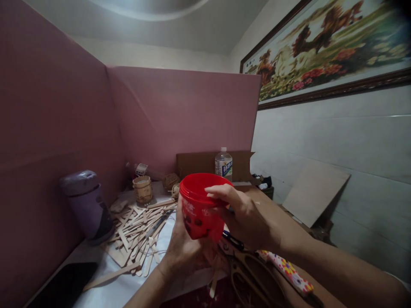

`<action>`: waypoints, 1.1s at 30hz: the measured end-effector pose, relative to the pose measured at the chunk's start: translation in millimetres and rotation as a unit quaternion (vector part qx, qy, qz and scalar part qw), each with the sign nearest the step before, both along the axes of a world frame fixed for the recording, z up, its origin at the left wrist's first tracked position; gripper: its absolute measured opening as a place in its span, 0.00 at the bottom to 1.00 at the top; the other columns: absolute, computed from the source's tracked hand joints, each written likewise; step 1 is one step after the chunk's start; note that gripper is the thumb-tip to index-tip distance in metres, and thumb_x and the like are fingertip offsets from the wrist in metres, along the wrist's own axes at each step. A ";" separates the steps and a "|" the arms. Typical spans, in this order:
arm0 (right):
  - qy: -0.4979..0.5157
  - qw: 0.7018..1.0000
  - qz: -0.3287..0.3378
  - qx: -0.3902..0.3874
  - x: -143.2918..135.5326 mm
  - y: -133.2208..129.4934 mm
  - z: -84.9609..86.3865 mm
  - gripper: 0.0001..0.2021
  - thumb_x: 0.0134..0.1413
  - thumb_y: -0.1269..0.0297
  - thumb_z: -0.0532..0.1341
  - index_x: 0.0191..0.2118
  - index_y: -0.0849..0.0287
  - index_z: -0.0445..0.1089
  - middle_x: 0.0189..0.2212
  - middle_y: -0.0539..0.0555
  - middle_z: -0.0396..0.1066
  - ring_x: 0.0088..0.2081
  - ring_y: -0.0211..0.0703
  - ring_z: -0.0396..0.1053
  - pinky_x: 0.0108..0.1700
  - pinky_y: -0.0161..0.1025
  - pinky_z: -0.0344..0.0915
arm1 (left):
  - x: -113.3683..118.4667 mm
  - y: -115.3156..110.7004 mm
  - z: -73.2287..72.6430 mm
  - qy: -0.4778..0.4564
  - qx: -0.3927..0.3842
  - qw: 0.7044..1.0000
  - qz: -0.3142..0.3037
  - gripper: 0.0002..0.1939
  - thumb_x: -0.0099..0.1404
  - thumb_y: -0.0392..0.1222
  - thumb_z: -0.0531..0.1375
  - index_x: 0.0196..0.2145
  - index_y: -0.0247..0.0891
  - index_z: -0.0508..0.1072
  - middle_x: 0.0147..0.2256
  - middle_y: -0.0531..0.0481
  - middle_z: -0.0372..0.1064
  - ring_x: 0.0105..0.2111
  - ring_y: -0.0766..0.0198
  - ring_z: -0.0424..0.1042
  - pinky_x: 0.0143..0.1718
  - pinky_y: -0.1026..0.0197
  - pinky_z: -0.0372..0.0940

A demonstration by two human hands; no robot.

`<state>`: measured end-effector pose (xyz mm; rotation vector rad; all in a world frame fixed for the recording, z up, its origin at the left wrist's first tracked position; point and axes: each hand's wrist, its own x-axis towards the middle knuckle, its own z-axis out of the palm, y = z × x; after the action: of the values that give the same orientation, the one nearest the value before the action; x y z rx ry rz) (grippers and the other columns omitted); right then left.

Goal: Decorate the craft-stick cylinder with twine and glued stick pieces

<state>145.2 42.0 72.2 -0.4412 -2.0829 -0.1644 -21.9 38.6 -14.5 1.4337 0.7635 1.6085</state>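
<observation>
A red plastic tub [202, 214] with a threaded rim and white print is held up in the middle, its open mouth tilted towards the camera. My left hand [184, 246] grips it from the left and below. On the right, my right hand [239, 209] is against the tub, with fingers at its rim and side. Below the tub lie scissors [237, 273] with dark handles and a flower-patterned handle [289, 269]. Wooden sticks [138, 235] are heaped to the left of my left hand.
A purple bottle [88, 207] and a black flat object [64, 284] stand or lie at the left. Behind are a bamboo cup [143, 190], twine balls [170, 182], a clear labelled bottle [224, 164] and cardboard [195, 164]. A board [316, 192] leans at right.
</observation>
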 end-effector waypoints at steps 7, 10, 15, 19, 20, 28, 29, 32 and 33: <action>-0.037 0.999 -0.011 0.007 -2.6 0.5 12.7 0.15 0.64 0.66 0.54 0.54 0.64 0.64 0.52 0.65 0.67 0.55 0.50 0.64 0.55 0.50 0.64 | 1.6 1.4 10.0 -0.040 -0.002 0.999 0.037 0.52 0.42 0.40 0.72 0.63 0.43 0.55 0.52 0.43 0.70 0.49 0.46 0.71 0.46 0.53 0.70; 0.026 0.998 -0.053 0.013 9.9 -6.5 9.9 0.14 0.63 0.66 0.56 0.53 0.63 0.65 0.52 0.64 0.66 0.55 0.50 0.63 0.56 0.51 0.62 | -2.9 7.4 7.6 -0.092 -0.017 0.995 0.032 0.47 0.42 0.43 0.72 0.59 0.39 0.60 0.50 0.42 0.72 0.50 0.46 0.71 0.48 0.52 0.68; -0.096 0.976 -0.162 -0.112 39.4 -28.0 -9.7 0.09 0.63 0.67 0.55 0.32 0.57 0.69 0.27 0.52 0.73 0.30 0.43 0.70 0.31 0.40 0.64 | -14.3 15.8 2.9 -0.112 -0.032 0.993 0.025 0.36 0.52 0.44 0.67 0.57 0.39 0.61 0.49 0.41 0.72 0.46 0.49 0.73 0.47 0.49 0.68; -0.215 0.939 -0.184 -0.195 59.1 -46.7 -41.2 0.06 0.57 0.69 0.58 0.30 0.53 0.69 0.25 0.50 0.75 0.27 0.44 0.71 0.30 0.40 0.65 | -19.5 19.1 3.6 -0.126 -0.038 0.991 0.039 0.32 0.53 0.44 0.67 0.55 0.39 0.63 0.48 0.44 0.72 0.45 0.53 0.73 0.48 0.50 0.66; -0.213 0.940 -0.178 -0.200 62.9 -50.4 -51.2 0.05 0.55 0.70 0.58 0.34 0.52 0.70 0.29 0.51 0.76 0.30 0.45 0.73 0.33 0.41 0.67 | -20.1 19.7 4.0 -0.128 -0.039 0.990 0.044 0.31 0.53 0.44 0.67 0.54 0.39 0.64 0.48 0.44 0.72 0.45 0.54 0.73 0.48 0.51 0.66; -0.185 0.942 -0.153 -0.233 60.0 -56.2 -112.7 0.12 0.46 0.62 0.61 0.40 0.50 0.67 0.31 0.56 0.76 0.27 0.50 0.72 0.28 0.43 0.67 | -21.1 22.5 4.9 -0.137 -0.054 0.987 0.068 0.29 0.52 0.44 0.67 0.51 0.39 0.66 0.44 0.46 0.73 0.41 0.56 0.73 0.44 0.54 0.67; -0.183 0.943 -0.154 -0.230 57.4 -55.7 -113.7 0.13 0.45 0.61 0.62 0.41 0.50 0.67 0.31 0.56 0.76 0.27 0.50 0.71 0.28 0.44 0.67 | -21.2 22.7 5.2 -0.138 -0.056 0.987 0.068 0.28 0.52 0.44 0.67 0.50 0.39 0.66 0.44 0.47 0.73 0.41 0.57 0.73 0.44 0.55 0.67; -0.184 0.944 -0.152 -0.228 53.9 -56.5 -106.5 0.16 0.47 0.65 0.59 0.45 0.53 0.66 0.35 0.58 0.76 0.31 0.50 0.73 0.32 0.44 0.69 | -22.0 22.4 6.5 -0.142 -0.060 0.986 0.062 0.26 0.53 0.44 0.67 0.49 0.39 0.67 0.43 0.48 0.73 0.39 0.59 0.73 0.43 0.56 0.67; -0.191 0.942 -0.154 -0.227 54.2 -57.2 -101.4 0.15 0.48 0.67 0.58 0.45 0.54 0.66 0.36 0.59 0.76 0.32 0.49 0.73 0.34 0.43 0.70 | -22.3 22.0 7.0 -0.143 -0.062 0.986 0.060 0.26 0.53 0.44 0.66 0.49 0.40 0.67 0.42 0.49 0.73 0.38 0.60 0.73 0.43 0.57 0.67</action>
<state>199.4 -15.2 -29.2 -1.0914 -2.4217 0.0608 -44.2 60.6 -7.5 1.0566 0.7771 1.7779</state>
